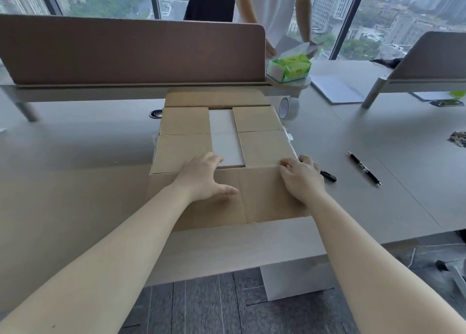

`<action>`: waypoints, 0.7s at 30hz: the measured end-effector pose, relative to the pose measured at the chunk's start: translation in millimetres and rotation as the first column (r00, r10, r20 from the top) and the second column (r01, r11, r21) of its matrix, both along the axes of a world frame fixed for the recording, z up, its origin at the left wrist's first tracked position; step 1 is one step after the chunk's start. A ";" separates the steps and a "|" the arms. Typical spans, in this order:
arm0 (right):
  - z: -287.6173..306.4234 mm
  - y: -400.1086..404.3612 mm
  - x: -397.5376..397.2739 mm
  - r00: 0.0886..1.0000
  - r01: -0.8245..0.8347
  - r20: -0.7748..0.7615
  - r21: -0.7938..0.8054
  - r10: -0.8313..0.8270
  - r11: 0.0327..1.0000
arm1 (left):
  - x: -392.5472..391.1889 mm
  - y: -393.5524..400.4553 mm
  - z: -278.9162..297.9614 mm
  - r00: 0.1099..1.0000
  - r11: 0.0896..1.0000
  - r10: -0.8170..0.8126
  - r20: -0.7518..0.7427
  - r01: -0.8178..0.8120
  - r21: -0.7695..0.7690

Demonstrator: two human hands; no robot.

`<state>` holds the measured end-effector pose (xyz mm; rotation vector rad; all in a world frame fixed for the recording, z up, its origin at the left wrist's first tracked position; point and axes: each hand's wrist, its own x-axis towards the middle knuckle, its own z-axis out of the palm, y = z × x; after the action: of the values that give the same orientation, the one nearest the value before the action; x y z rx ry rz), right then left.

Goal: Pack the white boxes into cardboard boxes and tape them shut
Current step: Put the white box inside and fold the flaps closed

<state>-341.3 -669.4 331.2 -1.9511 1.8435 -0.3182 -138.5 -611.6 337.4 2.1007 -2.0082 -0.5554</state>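
A brown cardboard box [181, 149] stands on the grey desk in front of me. Its left and right flaps are folded in, and a strip of the white boxes [225, 137] shows in the gap between them. The near flap [257, 195] hangs toward me and the far flap [216, 99] lies back. My left hand [204, 177] rests flat at the near edge of the left flap, fingers spread. My right hand [301, 176] presses on the box's near right corner with curled fingers. A roll of clear tape [286, 108] stands behind the box's right corner.
Two black pens [364, 168] [327, 175] lie right of the box. A brown desk divider [126, 49] runs behind it. A green tissue pack [288, 67] and a white paper sheet [335, 89] sit at the back right, where another person stands.
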 end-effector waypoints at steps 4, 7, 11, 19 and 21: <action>-4.8 5.8 -12.6 0.982 0.038 0.182 0.075 -0.051 0.996 | -10.7 18.0 0.6 0.985 0.990 -0.072 0.160 0.051 0.128; -8.1 13.5 -30.3 0.915 0.168 0.338 0.173 -0.218 0.970 | -19.3 31.8 1.0 0.968 0.973 -0.079 0.237 0.024 0.229; -12.8 21.1 -43.6 0.856 0.217 0.391 0.321 -0.338 0.922 | -30.6 49.2 3.1 0.925 0.985 -0.048 0.377 -0.019 0.170; 1.3 31.3 -54.6 0.519 0.162 0.724 0.439 -0.454 0.884 | -48.8 80.1 25.6 0.965 0.979 0.157 0.211 -0.124 -0.161; 9.7 33.7 -54.3 0.365 0.144 0.792 0.471 -0.489 0.870 | -49.4 86.5 29.0 0.955 0.953 0.216 0.202 -0.161 -0.256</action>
<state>-395.6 -635.7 340.9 -0.7910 1.3349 -0.9174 -187.9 -525.1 366.5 2.2555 -1.8419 -0.0391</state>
